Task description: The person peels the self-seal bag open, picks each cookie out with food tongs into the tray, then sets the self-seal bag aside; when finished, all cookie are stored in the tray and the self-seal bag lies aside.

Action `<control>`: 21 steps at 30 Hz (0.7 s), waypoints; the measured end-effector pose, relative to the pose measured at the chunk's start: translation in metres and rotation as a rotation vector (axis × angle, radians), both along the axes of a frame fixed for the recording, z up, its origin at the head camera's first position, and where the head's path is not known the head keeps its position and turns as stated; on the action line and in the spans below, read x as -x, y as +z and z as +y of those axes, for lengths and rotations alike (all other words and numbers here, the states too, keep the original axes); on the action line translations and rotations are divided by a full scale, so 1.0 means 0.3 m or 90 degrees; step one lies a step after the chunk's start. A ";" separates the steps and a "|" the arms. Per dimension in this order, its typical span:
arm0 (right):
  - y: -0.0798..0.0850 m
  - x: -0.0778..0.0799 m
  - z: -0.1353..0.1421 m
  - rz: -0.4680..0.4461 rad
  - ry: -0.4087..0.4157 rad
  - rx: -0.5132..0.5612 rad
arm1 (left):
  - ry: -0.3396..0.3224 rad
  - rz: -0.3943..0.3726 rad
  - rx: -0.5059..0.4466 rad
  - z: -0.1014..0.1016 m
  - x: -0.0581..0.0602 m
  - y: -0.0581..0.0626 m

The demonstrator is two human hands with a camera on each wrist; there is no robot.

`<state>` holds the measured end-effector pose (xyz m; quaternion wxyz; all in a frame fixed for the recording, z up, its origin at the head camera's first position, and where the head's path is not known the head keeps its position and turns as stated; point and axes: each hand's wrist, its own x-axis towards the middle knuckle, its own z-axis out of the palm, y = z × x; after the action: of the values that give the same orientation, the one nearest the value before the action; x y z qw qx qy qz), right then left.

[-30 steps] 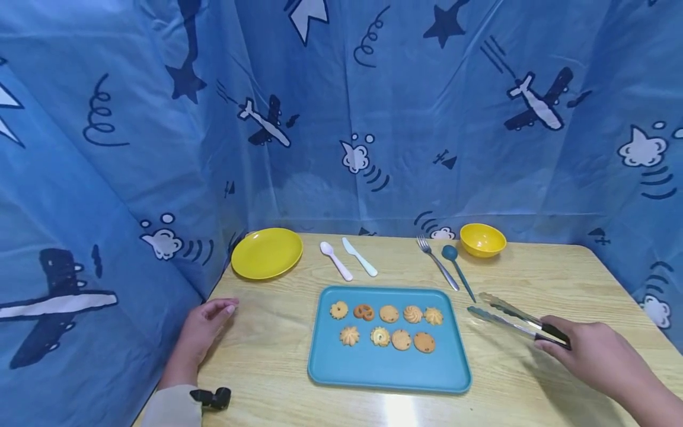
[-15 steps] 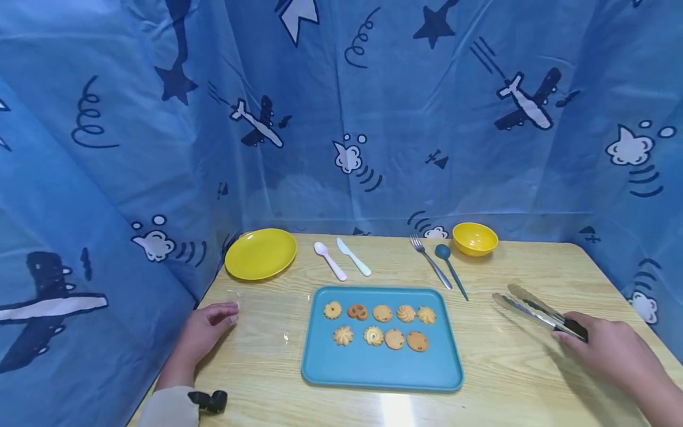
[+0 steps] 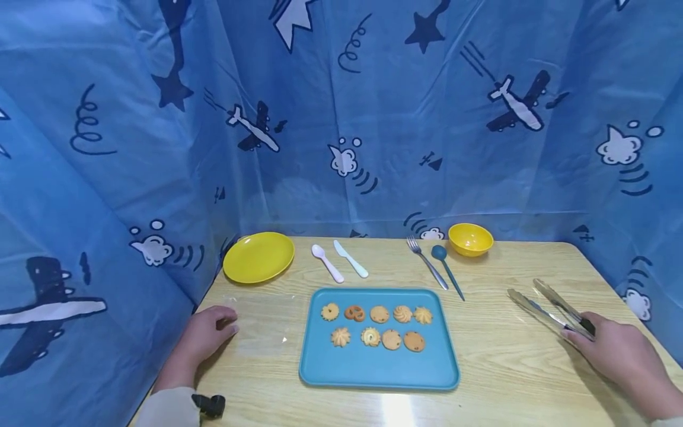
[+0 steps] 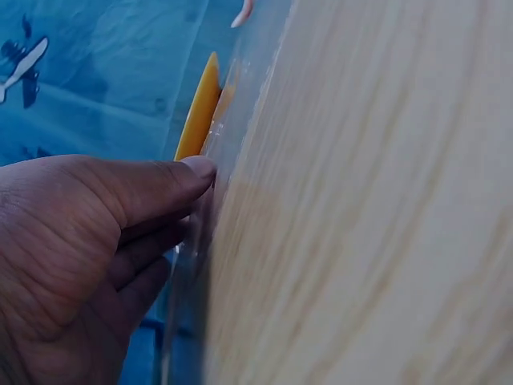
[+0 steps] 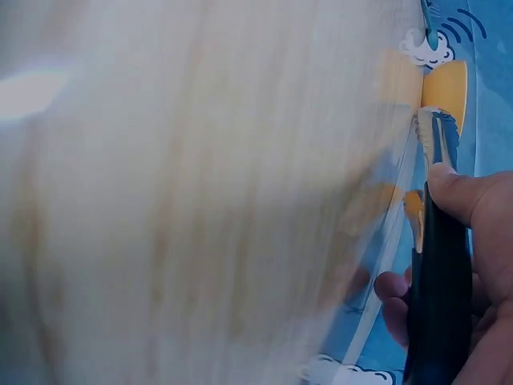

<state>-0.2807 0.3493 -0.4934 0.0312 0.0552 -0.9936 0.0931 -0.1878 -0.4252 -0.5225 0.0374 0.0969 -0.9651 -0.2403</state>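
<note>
In the head view, my left hand [image 3: 205, 332] is at the left edge of a clear plastic sheet [image 3: 261, 326] lying on the table. Its thumb and fingers pinch that edge in the left wrist view. My right hand [image 3: 619, 353] grips a pair of metal tongs [image 3: 549, 311] with black handles, arms spread apart and nothing between the tips. Between the hands lies a teal tray [image 3: 379, 370] bearing two rows of cookies [image 3: 379, 314], including a pretzel [image 3: 354, 312]. In the right wrist view, my thumb lies along the tongs' black handle [image 5: 441, 297].
At the back left are a yellow plate [image 3: 258, 257], a pale pink spoon [image 3: 327, 263] and a white knife [image 3: 350, 259]. A fork [image 3: 427, 263], a dark teal spoon [image 3: 448, 272] and a yellow bowl [image 3: 470, 239] stand back right. A blue patterned curtain [image 3: 299, 118] surrounds the table.
My right hand has carried the tongs rightward, away from the tray, and their tips have spread wider. The left hand stays about where it was. The head view has shifted slightly.
</note>
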 end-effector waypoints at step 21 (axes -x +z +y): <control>0.009 0.026 -0.044 -0.058 -0.020 0.014 | 0.026 -0.005 -0.009 0.009 0.020 0.056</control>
<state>-0.2885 0.3361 -0.4908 -0.0117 0.0352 -0.9937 0.1058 -0.1938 -0.4224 -0.5056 0.0379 0.1176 -0.9614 -0.2458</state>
